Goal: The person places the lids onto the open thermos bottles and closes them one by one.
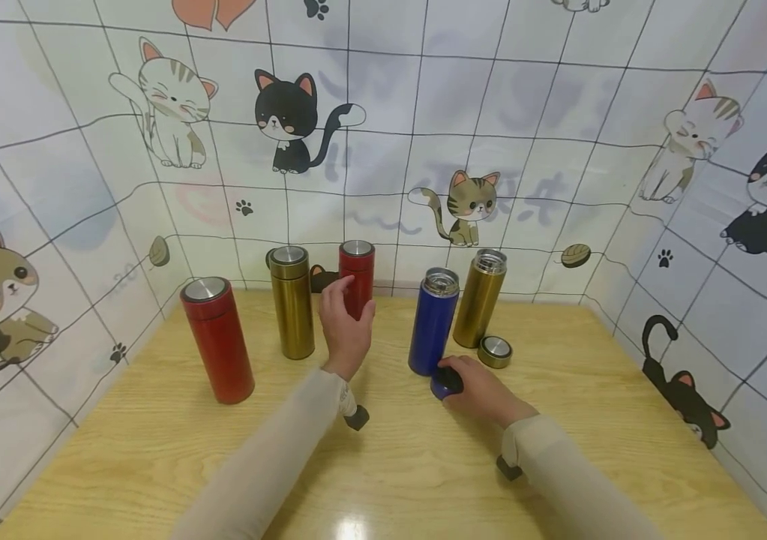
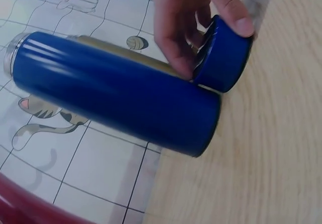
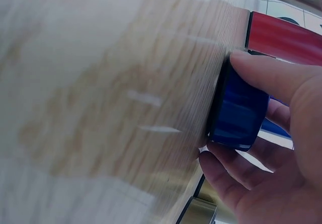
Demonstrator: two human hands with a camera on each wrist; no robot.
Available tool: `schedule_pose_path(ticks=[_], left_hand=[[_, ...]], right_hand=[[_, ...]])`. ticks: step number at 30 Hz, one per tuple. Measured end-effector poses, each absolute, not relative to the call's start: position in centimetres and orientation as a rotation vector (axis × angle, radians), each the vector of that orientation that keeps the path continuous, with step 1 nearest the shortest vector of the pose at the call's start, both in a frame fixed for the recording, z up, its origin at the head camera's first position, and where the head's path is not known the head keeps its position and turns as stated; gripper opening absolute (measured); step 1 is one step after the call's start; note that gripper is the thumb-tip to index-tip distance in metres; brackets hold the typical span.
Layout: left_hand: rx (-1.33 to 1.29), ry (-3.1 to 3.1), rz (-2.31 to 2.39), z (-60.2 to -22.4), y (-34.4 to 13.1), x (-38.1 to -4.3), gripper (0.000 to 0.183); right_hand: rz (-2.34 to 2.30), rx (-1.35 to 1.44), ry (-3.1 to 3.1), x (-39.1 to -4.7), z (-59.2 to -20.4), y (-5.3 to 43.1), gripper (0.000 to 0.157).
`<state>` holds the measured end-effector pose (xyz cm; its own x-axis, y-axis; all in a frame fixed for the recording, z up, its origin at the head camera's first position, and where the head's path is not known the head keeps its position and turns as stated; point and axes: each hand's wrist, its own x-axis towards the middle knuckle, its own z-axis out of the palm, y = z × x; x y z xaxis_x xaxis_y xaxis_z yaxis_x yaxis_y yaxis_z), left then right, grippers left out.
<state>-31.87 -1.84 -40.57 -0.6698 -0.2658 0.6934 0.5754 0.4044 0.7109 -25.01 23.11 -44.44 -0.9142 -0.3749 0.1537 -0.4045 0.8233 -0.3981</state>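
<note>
My right hand pinches a blue bottle lid between thumb and fingers, down at the table. The lid is beside the foot of an upright blue thermos bottle, whose steel mouth is uncovered. My left hand is raised in front of a red thermos bottle at the back, thumb and fingers apart. It partly hides that bottle; whether the fingers touch it I cannot tell. Behind the blue bottle, a gold thermos bottle stands without its lid, and a gold lid lies at its right.
Another red bottle with its lid on stands at the left. A lidded gold bottle is between it and my left hand. The wooden table ends at white walls printed with cats and a grid.
</note>
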Motion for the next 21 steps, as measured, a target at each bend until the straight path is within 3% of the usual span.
schedule_pose_path(ticks=[21], left_hand=[[-0.504,-1.979,-1.637,-42.7,1.7,-30.3,0.056]], right_hand=[[0.667,0.584,-2.928,-24.7,-44.5,23.2,0.059]])
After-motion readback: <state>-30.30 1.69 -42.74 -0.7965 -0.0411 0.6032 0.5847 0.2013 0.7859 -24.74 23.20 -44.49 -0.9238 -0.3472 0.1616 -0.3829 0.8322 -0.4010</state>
